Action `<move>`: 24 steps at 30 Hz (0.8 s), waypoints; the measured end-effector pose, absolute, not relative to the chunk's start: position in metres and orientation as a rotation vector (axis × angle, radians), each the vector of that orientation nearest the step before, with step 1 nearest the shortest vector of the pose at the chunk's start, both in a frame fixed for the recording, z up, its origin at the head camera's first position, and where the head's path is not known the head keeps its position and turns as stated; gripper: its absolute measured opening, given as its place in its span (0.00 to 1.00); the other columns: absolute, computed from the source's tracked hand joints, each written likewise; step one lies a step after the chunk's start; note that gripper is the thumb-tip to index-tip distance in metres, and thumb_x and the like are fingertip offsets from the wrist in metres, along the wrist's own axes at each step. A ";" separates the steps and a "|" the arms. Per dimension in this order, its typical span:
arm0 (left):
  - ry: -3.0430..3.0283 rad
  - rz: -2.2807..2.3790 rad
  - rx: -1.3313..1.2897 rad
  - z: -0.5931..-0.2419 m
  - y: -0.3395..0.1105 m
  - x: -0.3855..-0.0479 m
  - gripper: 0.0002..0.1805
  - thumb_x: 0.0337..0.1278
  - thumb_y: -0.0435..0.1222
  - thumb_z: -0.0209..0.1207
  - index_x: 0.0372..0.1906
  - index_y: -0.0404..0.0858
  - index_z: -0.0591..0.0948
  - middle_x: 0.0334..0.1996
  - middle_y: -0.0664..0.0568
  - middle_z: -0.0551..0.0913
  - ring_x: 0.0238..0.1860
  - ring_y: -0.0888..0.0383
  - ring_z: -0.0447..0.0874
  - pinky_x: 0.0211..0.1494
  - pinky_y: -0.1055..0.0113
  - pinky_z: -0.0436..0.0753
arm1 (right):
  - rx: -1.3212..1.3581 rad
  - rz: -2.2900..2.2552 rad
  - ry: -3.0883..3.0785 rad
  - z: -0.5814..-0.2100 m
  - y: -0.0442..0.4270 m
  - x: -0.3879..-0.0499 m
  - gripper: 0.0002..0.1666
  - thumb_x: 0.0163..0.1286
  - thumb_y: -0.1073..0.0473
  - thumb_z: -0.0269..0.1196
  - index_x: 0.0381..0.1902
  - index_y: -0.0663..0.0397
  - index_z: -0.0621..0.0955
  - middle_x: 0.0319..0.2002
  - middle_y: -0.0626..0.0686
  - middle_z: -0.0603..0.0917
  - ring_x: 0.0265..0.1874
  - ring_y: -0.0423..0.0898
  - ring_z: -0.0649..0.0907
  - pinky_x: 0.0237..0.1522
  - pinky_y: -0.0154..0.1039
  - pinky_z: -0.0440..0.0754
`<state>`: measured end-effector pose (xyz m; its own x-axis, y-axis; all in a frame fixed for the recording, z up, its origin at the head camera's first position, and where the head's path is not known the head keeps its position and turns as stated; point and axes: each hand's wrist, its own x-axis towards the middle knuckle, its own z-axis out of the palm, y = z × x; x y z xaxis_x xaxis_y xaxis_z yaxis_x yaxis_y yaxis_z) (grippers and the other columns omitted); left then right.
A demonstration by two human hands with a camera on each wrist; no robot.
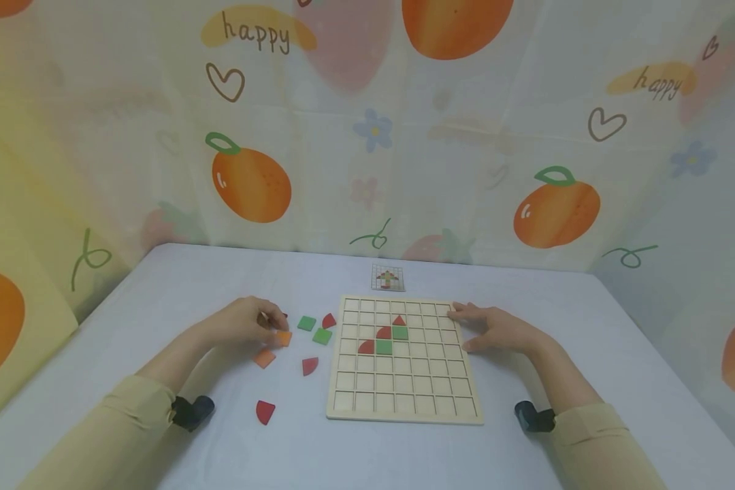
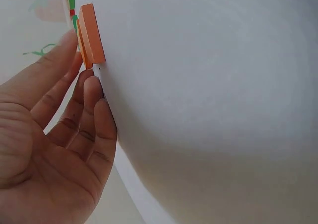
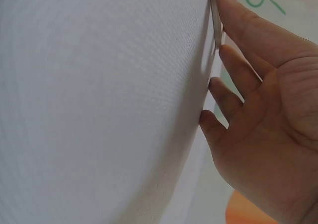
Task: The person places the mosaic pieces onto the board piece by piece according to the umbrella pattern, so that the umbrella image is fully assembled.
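Note:
My left hand [image 1: 245, 321] pinches an orange square [image 1: 284, 338] between thumb and fingers, left of the board; the left wrist view shows this square [image 2: 83, 46] at the fingertips. Just nearer lies a second orange square [image 1: 265, 358], seen as a larger orange block [image 2: 93, 34] in that view. My right hand [image 1: 501, 329] rests with extended fingers on the right edge of the wooden grid board [image 1: 404, 405]; the right wrist view has its thumb by the board's edge [image 3: 215, 20]. On the grid sit two green squares [image 1: 399, 333], two red quarter-rounds [image 1: 366, 347] and a red triangle [image 1: 399, 320].
Left of the board lie two loose green squares [image 1: 307, 323] and several red pieces [image 1: 266, 412]. A small card with a coloured grid picture [image 1: 388, 278] lies behind the board. A printed curtain [image 1: 447, 204] hangs behind the white table [image 1: 220, 449].

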<state>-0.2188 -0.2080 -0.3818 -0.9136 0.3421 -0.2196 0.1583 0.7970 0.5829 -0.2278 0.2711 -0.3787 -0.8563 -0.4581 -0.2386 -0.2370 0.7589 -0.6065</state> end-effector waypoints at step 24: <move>2.736 0.855 0.442 -0.379 -0.201 -0.215 0.06 0.55 0.31 0.65 0.34 0.46 0.84 0.36 0.52 0.84 0.39 0.55 0.77 0.45 0.65 0.82 | -0.511 -0.815 2.576 -0.378 0.270 -0.227 0.41 0.59 0.53 0.70 0.70 0.48 0.72 0.77 0.56 0.60 0.79 0.63 0.50 0.75 0.67 0.46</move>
<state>-0.2150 -0.2014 -0.3795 -0.9252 0.3539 -0.1368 0.2130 0.7828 0.5847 -0.2273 0.2704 -0.3780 -0.8575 -0.4485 -0.2519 -0.2219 0.7643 -0.6055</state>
